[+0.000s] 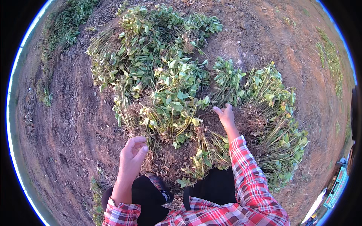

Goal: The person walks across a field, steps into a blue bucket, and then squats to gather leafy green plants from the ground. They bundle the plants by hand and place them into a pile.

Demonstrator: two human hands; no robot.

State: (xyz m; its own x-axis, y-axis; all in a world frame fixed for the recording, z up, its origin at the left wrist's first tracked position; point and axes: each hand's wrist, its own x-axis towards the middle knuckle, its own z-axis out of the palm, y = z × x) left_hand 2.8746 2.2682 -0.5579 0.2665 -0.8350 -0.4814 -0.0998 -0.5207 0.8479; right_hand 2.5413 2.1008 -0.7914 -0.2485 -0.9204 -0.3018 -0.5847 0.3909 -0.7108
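Observation:
My left hand [132, 156] hovers over the soil with its fingers curled and the thumb apart; nothing shows in its grasp. Just beyond it lie the stems and roots of a bunch of uprooted leafy plants [169, 110]. My right hand [226, 117] reaches forward, thumb and forefinger spread, close to the stem ends of a small green bunch [227, 80]. Whether its fingertips touch the stems is hard to tell. Right of that hand, more pulled plants [280, 135] lie fanned out, their tangled roots [256, 118] turned inwards. A yellowing bunch [200, 158] rests between my forearms.
A large heap of pulled plants [147, 42] lies farther ahead. Dry soil with leaf litter [82, 121] stretches to the left. More greenery [66, 25] stands at the upper left. My shoe [159, 186] is below, and a turquoise vehicle part [336, 185] appears at the lower right rim.

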